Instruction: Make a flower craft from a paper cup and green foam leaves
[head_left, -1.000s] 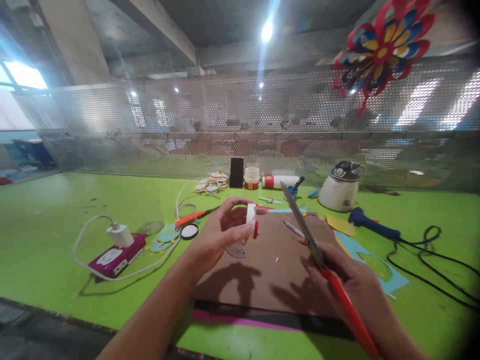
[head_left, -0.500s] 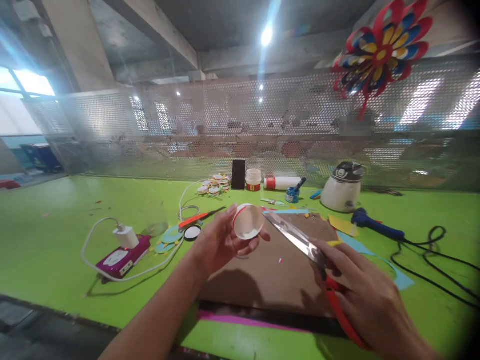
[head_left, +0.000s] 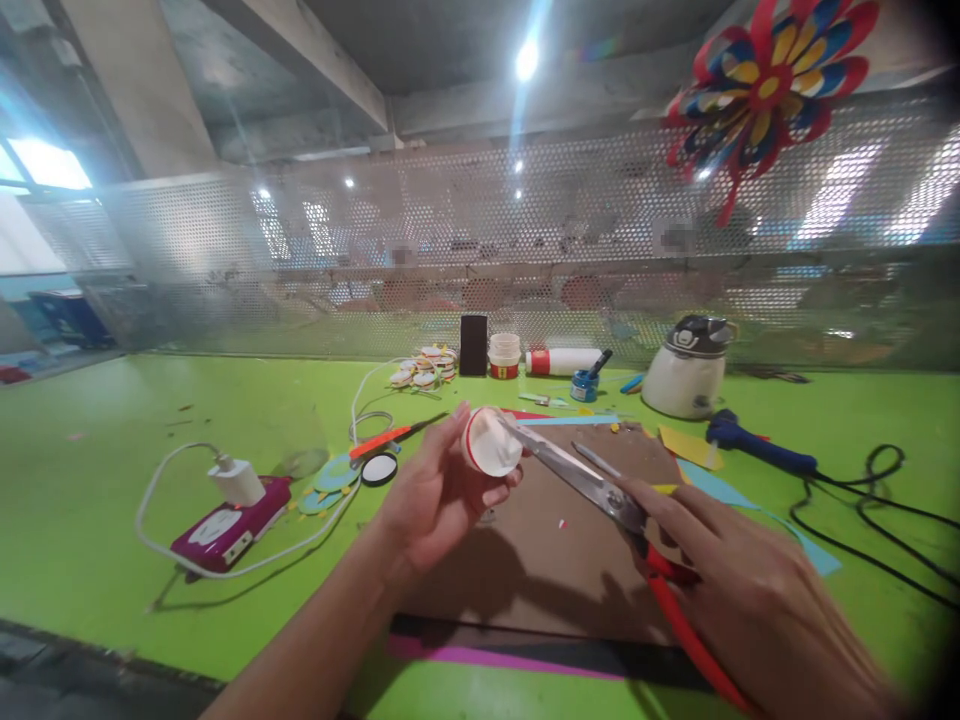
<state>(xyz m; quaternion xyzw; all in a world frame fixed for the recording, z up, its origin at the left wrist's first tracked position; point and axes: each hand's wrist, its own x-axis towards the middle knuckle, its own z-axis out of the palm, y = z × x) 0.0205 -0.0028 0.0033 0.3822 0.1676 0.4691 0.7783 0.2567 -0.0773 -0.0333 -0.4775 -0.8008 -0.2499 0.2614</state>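
My left hand is closed around a small white paper cup with a red band near its rim. The cup is tilted, and its round opening faces me. In my right hand are scissors with red handles, held by fingers wrapped around the grips. Their blades are spread apart, and the tip of one lies at the cup's right edge; whether it is inside the cup I cannot tell. Beneath both hands lies a brown board.
Left are a purple power strip with a white charger, an orange cutter and a round black-rimmed disc. Behind stand a phone, stacked cups and a blue jar. Right are a kettle-shaped container and a blue-handled corded tool.
The scissors have opened, and one blade has come to the cup's edge. My left hand has turned the cup slightly. The view has shifted a little.
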